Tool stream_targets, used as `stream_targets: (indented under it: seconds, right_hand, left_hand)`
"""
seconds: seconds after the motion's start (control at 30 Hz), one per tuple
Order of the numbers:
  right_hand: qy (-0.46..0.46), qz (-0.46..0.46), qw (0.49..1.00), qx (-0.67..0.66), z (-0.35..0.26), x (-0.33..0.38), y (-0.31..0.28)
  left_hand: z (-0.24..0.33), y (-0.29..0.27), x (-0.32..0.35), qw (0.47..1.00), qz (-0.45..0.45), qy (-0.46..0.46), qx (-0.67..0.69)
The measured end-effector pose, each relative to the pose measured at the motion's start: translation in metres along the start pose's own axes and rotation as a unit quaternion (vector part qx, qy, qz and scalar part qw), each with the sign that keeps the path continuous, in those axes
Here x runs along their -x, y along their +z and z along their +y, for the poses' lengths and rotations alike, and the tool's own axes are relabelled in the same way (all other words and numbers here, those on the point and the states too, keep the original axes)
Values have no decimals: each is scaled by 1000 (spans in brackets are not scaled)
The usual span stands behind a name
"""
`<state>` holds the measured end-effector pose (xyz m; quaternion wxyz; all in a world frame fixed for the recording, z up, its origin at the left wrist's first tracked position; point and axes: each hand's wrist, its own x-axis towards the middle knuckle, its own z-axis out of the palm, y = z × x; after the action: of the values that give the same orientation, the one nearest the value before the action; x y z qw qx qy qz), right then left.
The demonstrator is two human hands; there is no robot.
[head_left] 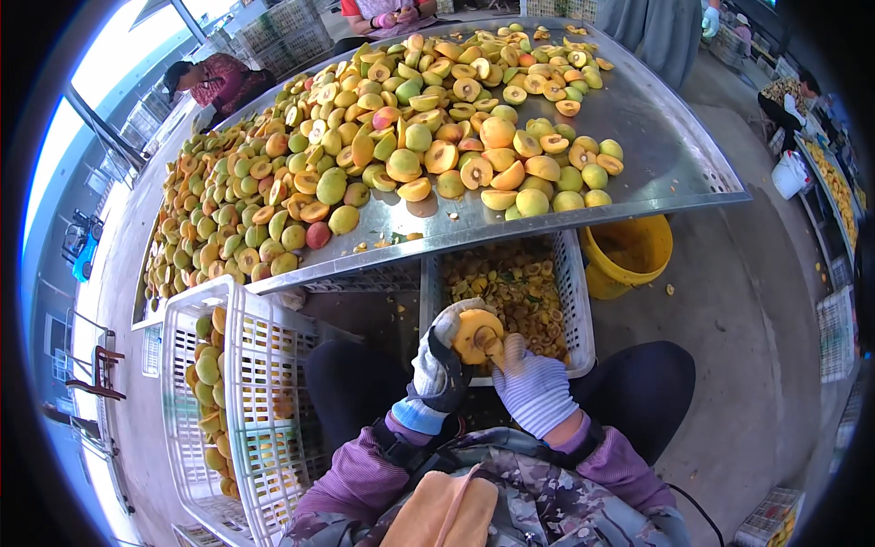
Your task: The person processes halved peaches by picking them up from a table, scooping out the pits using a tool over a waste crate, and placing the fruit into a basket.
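Observation:
Over the crate between my knees, my left hand, in a white and dark work glove, is closed round a yellow peach half. Its cut face is turned up, with a round hollow in the flesh. At that face my right hand, in a striped glove, has its fingers closed; a small narrow thing shows at its fingertips, too blurred to name. Below both hands, a white slatted crate holds brown-yellow scraps and pits. Many whole and halved peaches are heaped on the metal table ahead.
A yellow bucket stands under the table's edge at right. To my left are white crates, with peaches in one. Other people sit beyond the table, at far left and at far right.

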<state>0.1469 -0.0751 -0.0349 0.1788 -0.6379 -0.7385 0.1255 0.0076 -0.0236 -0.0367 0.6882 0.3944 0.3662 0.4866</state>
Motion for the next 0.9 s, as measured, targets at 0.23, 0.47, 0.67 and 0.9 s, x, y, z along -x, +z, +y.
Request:
stream_targets:
  seconds: [0.23, 0.47, 0.67, 0.9]
  right_hand:
    - [8, -15, 999, -38, -2, 3, 15]
    - [26, -43, 980, -193, -6, 6, 21]
    - [-12, -39, 950, -311, 1, 6, 22]
    - [-7, -70, 917, -392, -2, 5, 13]
  left_hand:
    - [-8, 0, -2, 999, 11, 36, -3]
    - [-9, 3, -3, 997, 41, 25, 60]
    - [-11, -1, -6, 998, 19, 55, 7]
    - [-5, 6, -6, 997, -13, 74, 14]
